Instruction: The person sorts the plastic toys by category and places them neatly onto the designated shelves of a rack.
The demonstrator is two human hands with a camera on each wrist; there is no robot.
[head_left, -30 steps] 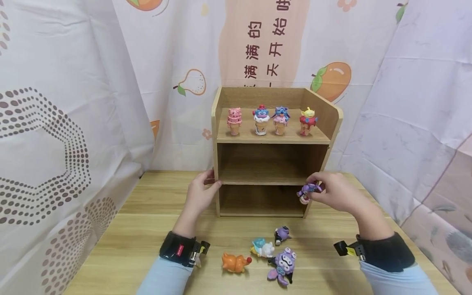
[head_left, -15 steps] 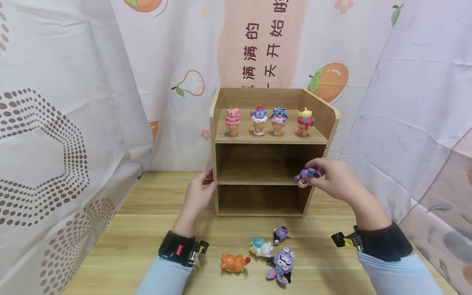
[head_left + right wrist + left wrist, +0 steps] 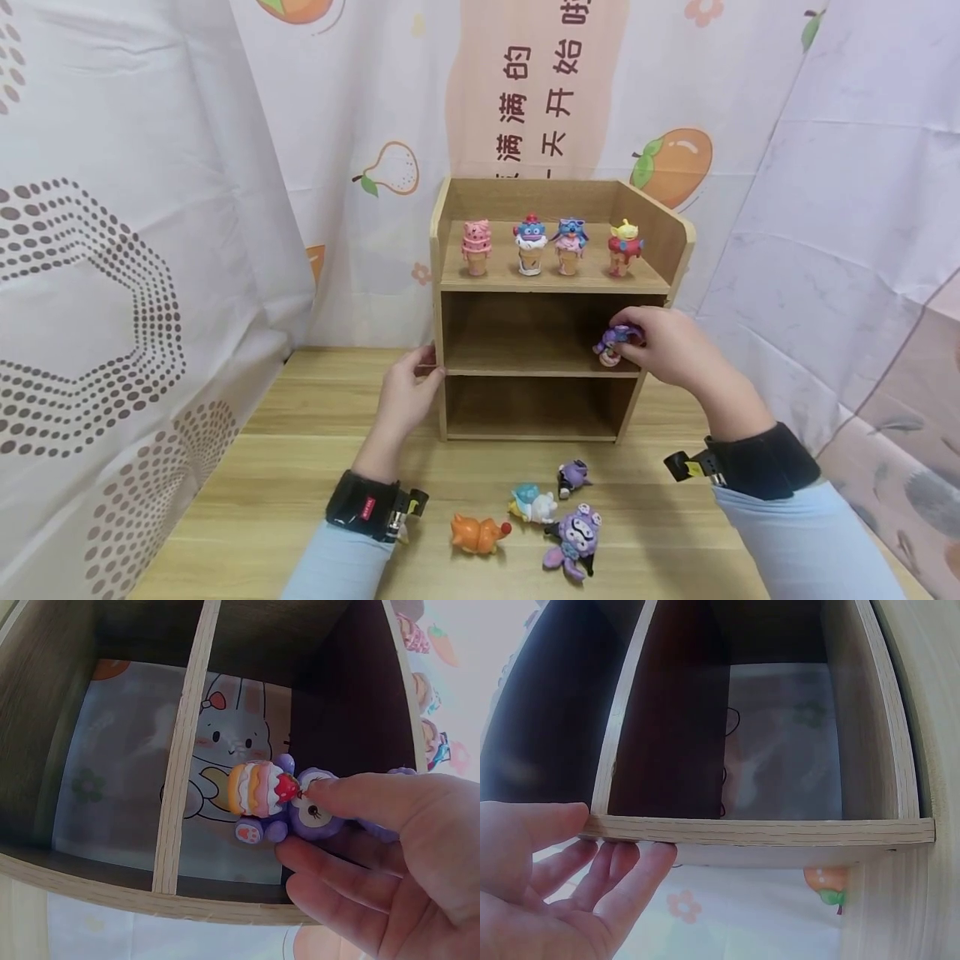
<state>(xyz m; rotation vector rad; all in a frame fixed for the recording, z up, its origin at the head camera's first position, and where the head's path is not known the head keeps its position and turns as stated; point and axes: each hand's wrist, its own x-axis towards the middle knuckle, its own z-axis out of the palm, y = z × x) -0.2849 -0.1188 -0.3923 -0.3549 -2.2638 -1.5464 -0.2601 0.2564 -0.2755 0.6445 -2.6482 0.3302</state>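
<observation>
Purple figure at middle shelf, right end

Backdrop writing (image 3: 547, 79) read 满的, 天开始, partly cut off. Right hand (image 3: 663, 346) pinched the purple figure (image 3: 613, 342) inside the wooden shelf unit (image 3: 438, 275); a second earlier it was lower, by the bottom shelf. Left hand (image 3: 405, 396), fingers straight, stayed against the unit's left side.

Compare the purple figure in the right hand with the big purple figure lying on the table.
The held purple figure is up at the middle shelf, pinched by the right hand; the big purple figure lies untouched on the table. The held one looks smaller in the head view. The held one clutches a striped, strawberry-topped treat; none shows on the big one. Both are purple cartoon characters.
</observation>
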